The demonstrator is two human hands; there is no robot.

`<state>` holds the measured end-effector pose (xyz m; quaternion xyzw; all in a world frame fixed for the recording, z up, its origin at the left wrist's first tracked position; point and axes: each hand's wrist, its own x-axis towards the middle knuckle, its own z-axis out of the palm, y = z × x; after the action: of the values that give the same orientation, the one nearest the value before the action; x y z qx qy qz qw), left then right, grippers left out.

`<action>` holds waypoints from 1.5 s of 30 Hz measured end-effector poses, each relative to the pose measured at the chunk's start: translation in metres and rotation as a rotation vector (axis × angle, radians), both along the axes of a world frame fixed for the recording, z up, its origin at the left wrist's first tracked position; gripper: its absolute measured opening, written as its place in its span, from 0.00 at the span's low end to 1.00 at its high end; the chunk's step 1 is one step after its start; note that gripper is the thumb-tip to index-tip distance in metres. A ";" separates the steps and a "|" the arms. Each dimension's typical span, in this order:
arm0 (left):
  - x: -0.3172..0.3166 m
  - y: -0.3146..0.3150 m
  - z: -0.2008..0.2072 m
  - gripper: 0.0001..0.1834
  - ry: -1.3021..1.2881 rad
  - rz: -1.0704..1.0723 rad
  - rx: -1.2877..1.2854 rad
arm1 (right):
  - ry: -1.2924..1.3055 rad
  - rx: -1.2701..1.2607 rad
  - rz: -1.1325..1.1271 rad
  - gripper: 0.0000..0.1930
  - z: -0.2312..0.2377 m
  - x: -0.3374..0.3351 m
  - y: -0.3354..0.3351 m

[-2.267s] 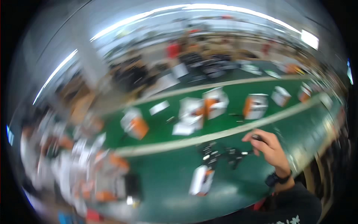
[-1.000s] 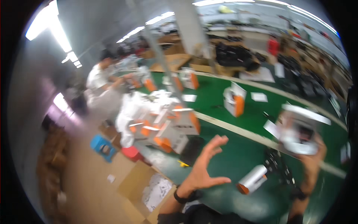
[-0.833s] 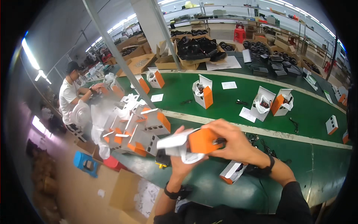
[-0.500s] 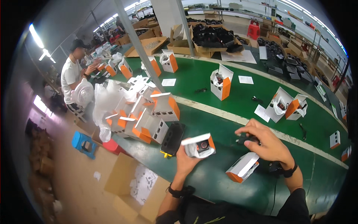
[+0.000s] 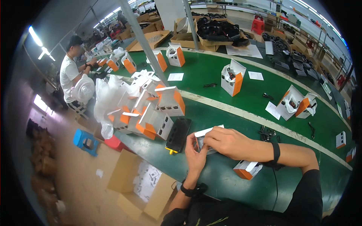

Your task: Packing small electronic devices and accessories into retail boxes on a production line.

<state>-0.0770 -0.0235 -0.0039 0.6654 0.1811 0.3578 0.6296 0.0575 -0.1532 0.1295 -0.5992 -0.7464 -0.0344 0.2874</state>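
Observation:
My left hand (image 5: 196, 156) is closed around a small white and orange carton (image 5: 209, 130), held tilted over the near green table. Closed fingers of my right hand (image 5: 227, 142) press at the carton's open top, hiding most of it and whatever they pinch. Beneath my right forearm lies another white and orange box (image 5: 247, 170) on its side. Black coiled cables (image 5: 267, 133) rest just beyond that forearm. A dark phone-shaped device with a yellow corner (image 5: 178, 135) lies left of my left hand.
Several opened cartons (image 5: 156, 120) crowd the left, beside white plastic bags (image 5: 109, 100). More cartons (image 5: 233, 78), leaflets and cables sit on the green conveyor (image 5: 203, 71) across a pale rail. A cardboard box (image 5: 124, 175) stands below left. A co-worker (image 5: 71, 73) works far left.
My right hand has moved left from beside the black cables to the carton's mouth, its fingers closing there. The carton stays in my left hand. The whole view has shifted slightly.

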 end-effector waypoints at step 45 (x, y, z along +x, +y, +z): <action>0.022 0.055 0.018 0.24 0.001 -0.194 -0.203 | 0.165 -0.459 -0.496 0.20 -0.010 0.017 -0.010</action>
<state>-0.0551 0.0313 0.0138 0.6129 0.1515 0.2747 0.7252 0.0748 -0.1634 0.1196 -0.8122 -0.5404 0.1141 0.1877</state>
